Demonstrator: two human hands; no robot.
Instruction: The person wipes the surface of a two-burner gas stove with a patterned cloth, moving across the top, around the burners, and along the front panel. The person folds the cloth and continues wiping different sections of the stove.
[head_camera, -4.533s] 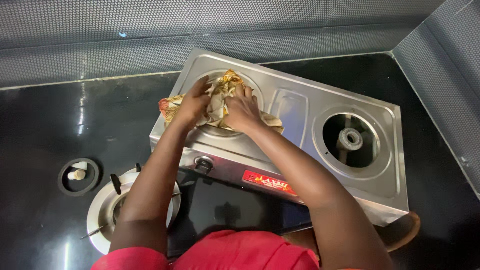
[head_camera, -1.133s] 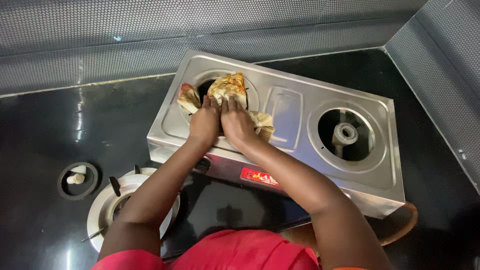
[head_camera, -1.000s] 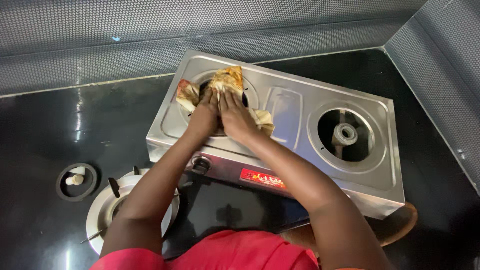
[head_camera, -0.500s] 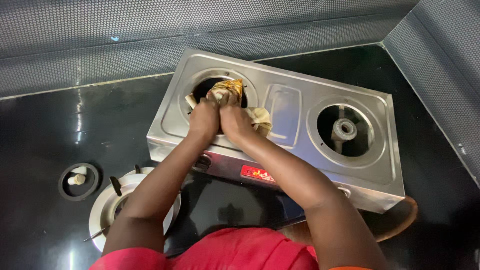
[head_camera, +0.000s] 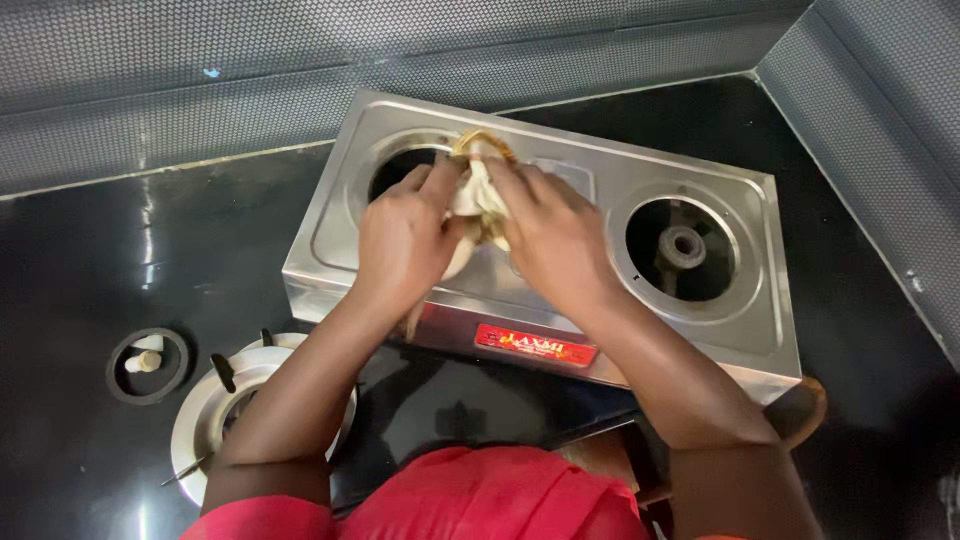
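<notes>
Your left hand (head_camera: 405, 240) and right hand (head_camera: 555, 235) both bunch the cloth (head_camera: 478, 200) between them over the stove (head_camera: 560, 300), gripping it tight for scrubbing.

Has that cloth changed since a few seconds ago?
Yes. The cloth, earlier spread over the stove's left burner well, is now bunched between both hands at its right rim.

The person wears a red short-sleeved garment (head_camera: 490, 500), its fabric filling the frame edge at 6 o'clock with one sleeve hem visible at 7 o'clock, while both forearms, the left hand (head_camera: 405, 245) and the right hand (head_camera: 555, 240) are bare, without rings, watch or gloves.
</notes>
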